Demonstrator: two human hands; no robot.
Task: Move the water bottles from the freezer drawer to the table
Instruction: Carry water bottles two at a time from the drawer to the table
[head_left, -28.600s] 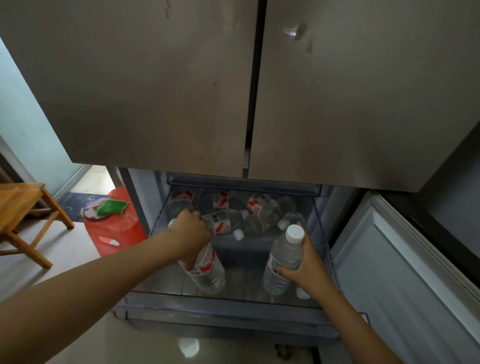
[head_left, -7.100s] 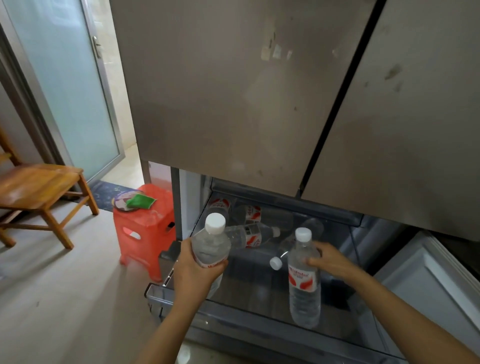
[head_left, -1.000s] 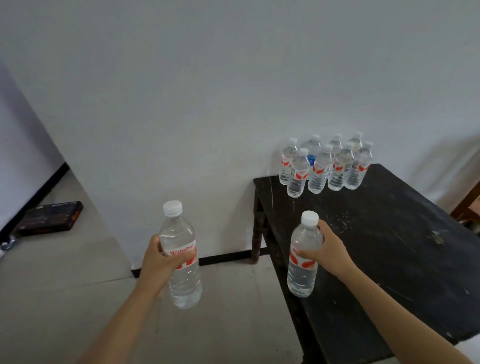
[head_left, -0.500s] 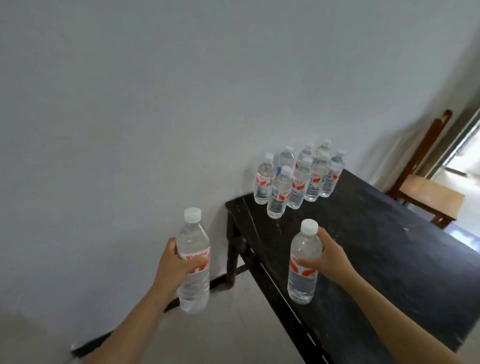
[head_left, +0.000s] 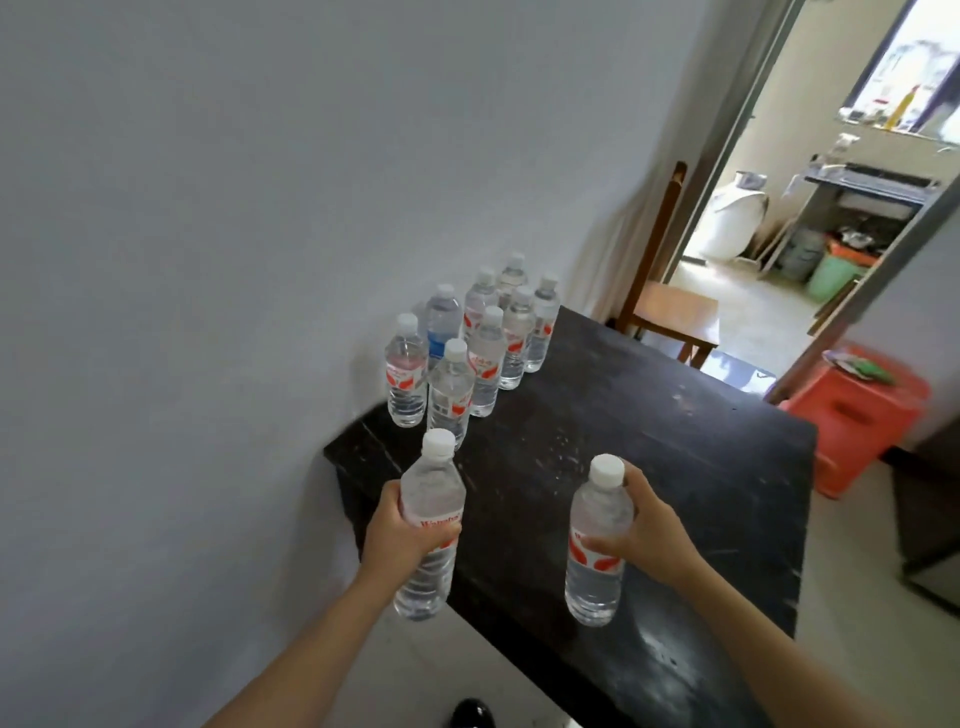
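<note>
Above the near table (head_left: 675, 467), one bottle (head_left: 428, 525) is held in the left hand (head_left: 400, 535), another (head_left: 596, 540) in the right hand (head_left: 649, 540). Standing bottles (head_left: 483, 348) at the far left could be knocked over if bumped.

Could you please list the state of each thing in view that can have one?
Left hand: gripping a capped bottle, upright.
Right hand: gripping a capped bottle, upright.
Bottles on table: standing, capped, clustered by the wall.
Table: mostly bare.
Doorway: open.
</note>
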